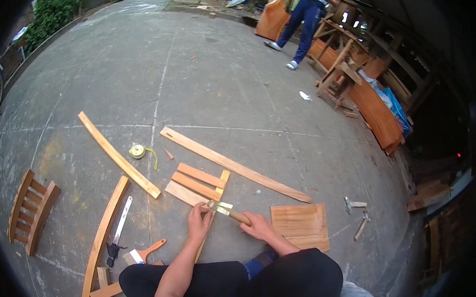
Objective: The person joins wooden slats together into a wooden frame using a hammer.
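Observation:
My right hand point(258, 225) is wrapped round the wooden handle of a hammer point(235, 215), whose metal head lies toward my left hand. My left hand point(198, 222) is closed, its fingertips beside the hammer head; what they pinch is hidden. Under and beyond the fingers, a pale wooden slat point(179, 192) and two redder slats point(195, 186) point(202, 175) lie side by side. Their right ends meet a narrow yellowish wooden rail point(222, 184), which runs back toward my legs.
Around me lie a long board point(233, 164), curved pieces point(118, 153) point(104, 244), a tape measure point(137, 151), a handsaw point(123, 220), a paintbrush point(145, 252), a square panel point(300, 225) and two hammers point(355, 204) point(362, 226). A slatted frame point(32, 213) stands left; a person point(303, 26) stands far right.

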The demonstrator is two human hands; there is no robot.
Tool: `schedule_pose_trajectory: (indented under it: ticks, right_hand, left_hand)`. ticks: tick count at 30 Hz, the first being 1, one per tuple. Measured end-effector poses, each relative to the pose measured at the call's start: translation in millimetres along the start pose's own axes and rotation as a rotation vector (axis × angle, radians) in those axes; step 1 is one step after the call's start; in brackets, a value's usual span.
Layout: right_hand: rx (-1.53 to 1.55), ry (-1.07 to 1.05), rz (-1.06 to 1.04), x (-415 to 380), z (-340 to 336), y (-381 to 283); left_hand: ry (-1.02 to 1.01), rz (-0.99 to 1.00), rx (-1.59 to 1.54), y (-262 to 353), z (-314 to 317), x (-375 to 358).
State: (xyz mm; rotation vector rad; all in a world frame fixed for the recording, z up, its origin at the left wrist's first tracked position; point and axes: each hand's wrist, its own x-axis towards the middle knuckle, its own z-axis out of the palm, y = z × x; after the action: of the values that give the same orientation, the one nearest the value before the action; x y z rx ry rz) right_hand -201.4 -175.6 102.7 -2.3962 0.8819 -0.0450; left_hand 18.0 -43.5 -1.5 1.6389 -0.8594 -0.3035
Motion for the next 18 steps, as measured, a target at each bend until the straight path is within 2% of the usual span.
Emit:
schedule_pose_trajectory:
  ticks: [3,7,10,18]
  right_hand:
    - [-0.018,0.047,-0.024,-8,10,4]
    - [-0.075,-0.053,0.043,-9,4,-5]
    - [0.019,-0.004,0.048,-11,6,-13]
    - [0.026,0.023,0.064,-16,12,-7]
  left_hand:
    - [-0.021,0.008,-0.016,1,4,-1]
    - [-0.004,0.023,0.017,0,5,-5]
    - [-0.003,0.038,0.005,-2,4,-1]
    - [-0.009,0.031,-0.024,-3,6,-3]
